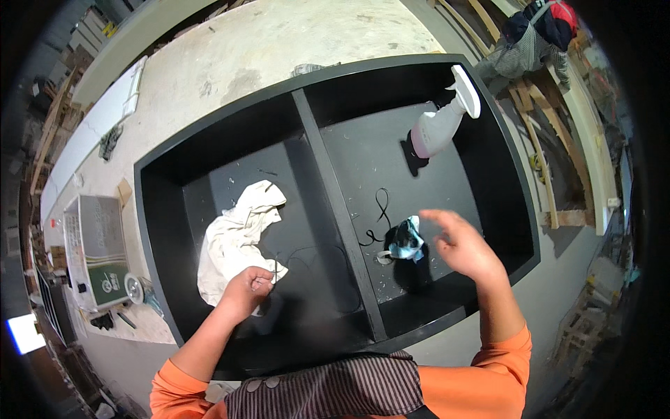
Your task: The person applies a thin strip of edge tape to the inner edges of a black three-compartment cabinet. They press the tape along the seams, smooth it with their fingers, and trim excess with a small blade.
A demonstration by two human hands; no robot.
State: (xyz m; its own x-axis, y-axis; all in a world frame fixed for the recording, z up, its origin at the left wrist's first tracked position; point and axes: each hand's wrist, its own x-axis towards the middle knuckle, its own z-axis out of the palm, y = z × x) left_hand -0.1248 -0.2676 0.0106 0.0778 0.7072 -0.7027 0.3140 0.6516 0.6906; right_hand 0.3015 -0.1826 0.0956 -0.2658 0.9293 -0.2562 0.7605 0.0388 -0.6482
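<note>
A large black two-compartment box frame [322, 167] lies before me, split by a divider. My left hand [248, 292] is over the left compartment with its fingers pinched together, beside a crumpled white cloth [234, 237]. A thin dark strand shows near those fingertips, but I cannot make out what they hold. Over the right compartment, my right hand [466, 246] has its fingers stretched out and holds nothing. Just left of it lies a crumpled blue-and-black wad [406, 239], near a curled black strip [380, 216]. A spray bottle [440, 126] with pink liquid stands at the far right.
The frame rests on a pale work surface [258, 35]. To the left stand a grey and green carton [105, 244] and a clear roll of tape [135, 288]. A dark crumpled scrap [109, 142] lies farther back. Another person [534, 42] and wooden frames [558, 140] are at the right.
</note>
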